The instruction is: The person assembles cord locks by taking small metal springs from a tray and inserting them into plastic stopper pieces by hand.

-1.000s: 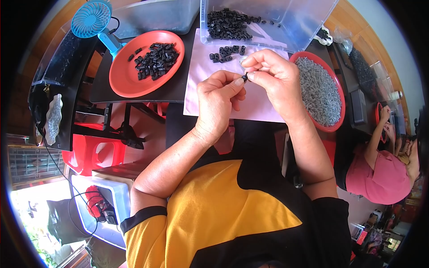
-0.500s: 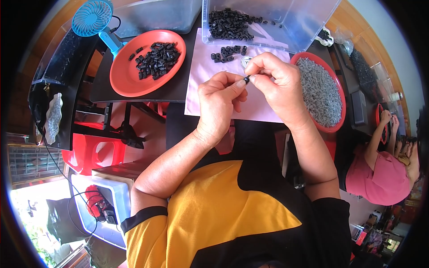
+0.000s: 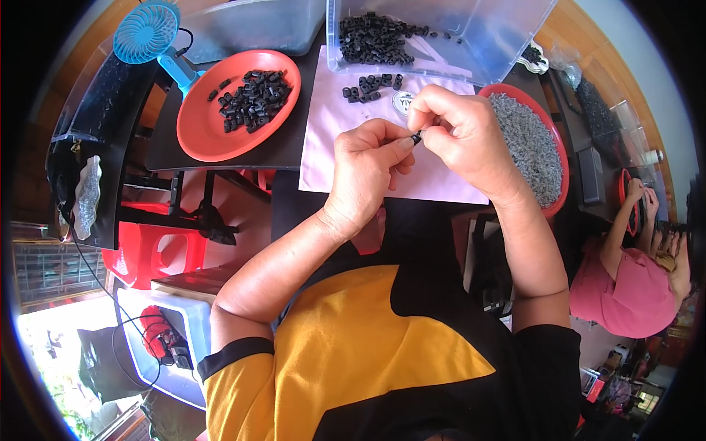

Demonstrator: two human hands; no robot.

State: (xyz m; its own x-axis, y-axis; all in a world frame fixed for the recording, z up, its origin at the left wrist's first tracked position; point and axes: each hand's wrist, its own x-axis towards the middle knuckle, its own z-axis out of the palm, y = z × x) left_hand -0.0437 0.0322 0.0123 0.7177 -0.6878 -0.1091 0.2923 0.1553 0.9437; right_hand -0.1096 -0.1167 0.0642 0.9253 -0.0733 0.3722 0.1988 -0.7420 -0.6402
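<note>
Over the pink cloth [image 3: 323, 158], my two hands meet at a small black plastic part [image 3: 416, 137]. My left hand [image 3: 368, 158] is closed, pinching that part between thumb and forefinger. My right hand [image 3: 465, 140] is closed too, its thumb and fingertips pressed together at the part's upper end; what they hold there is too small to make out. Beyond my hands, a small group of black parts [image 3: 370, 88] lies on the cloth. A red tray of small grey pieces [image 3: 531, 143] stands just right of my right hand.
A clear plastic bin [image 3: 485, 55] with a heap of black parts stands at the back. On the left are an orange-red plate [image 3: 195, 136] of black pieces and a blue fan [image 3: 146, 33]. A person in a pink top [image 3: 625, 290] sits at the far right.
Both hands have shifted slightly right with the black part. My right fingertips have drawn closer in over its upper end.
</note>
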